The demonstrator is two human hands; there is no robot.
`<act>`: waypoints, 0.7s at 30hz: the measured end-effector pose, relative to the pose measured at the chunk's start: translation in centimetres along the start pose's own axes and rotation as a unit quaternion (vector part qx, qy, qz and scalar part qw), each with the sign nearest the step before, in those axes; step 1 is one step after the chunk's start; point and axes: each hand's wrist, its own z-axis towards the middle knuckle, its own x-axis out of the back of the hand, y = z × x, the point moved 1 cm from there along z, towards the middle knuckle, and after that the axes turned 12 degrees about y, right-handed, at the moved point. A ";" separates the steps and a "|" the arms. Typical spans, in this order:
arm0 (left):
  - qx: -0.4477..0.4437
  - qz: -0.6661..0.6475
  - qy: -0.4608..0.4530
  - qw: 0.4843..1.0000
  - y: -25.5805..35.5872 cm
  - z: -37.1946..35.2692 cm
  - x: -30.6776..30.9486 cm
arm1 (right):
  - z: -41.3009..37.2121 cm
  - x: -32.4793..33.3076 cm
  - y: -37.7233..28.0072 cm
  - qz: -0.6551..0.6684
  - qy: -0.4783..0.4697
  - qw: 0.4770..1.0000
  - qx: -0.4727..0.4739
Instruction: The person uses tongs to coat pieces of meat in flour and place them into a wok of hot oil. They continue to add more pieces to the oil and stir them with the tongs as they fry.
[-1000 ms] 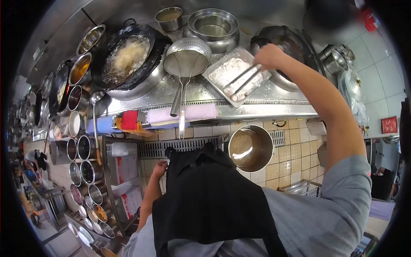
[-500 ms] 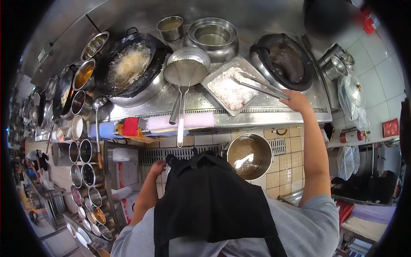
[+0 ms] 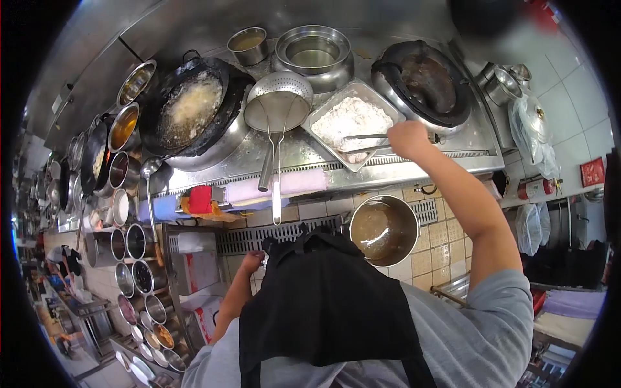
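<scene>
My right hand (image 3: 409, 139) is closed around a pair of metal tongs (image 3: 367, 143). The ends of the tongs reach into a square metal tray (image 3: 328, 150), at the lower edge of the white floured pieces (image 3: 356, 121). My left hand (image 3: 254, 260) hangs low beside the black apron (image 3: 323, 304), fingers curled; what they hold, if anything, is hidden. Left of the tray, a perforated skimmer (image 3: 284, 81) lies with a mesh strainer (image 3: 277, 111) over it. Farther left, pale food bubbles in oil in a black wok (image 3: 152, 119).
A dark wok (image 3: 430, 84) sits on the right burner. Behind the tray are a wide pot (image 3: 314, 55) and a smaller pot (image 3: 248, 45). A large pot of liquid (image 3: 384, 231) stands below the counter edge. A ladle (image 3: 153, 207) and several metal containers (image 3: 143, 275) are at the left.
My right hand has moved left, in over the tray's right side, and the tongs have swung lower in it. The left hand stays low by the apron. The view has shifted slightly.
</scene>
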 end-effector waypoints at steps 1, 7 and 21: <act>0.014 -0.020 -0.001 1.000 -0.5 0.3 0.0 | 0.1 -0.1 -0.5 -0.009 0.018 1.000 -0.004; 0.053 -0.027 0.025 0.998 -0.6 -2.0 0.6 | -2.9 3.3 2.3 0.042 -0.015 0.996 -0.074; 0.032 -0.051 0.014 0.998 2.4 -1.3 2.1 | -7.5 3.4 7.7 0.220 0.111 0.947 -0.206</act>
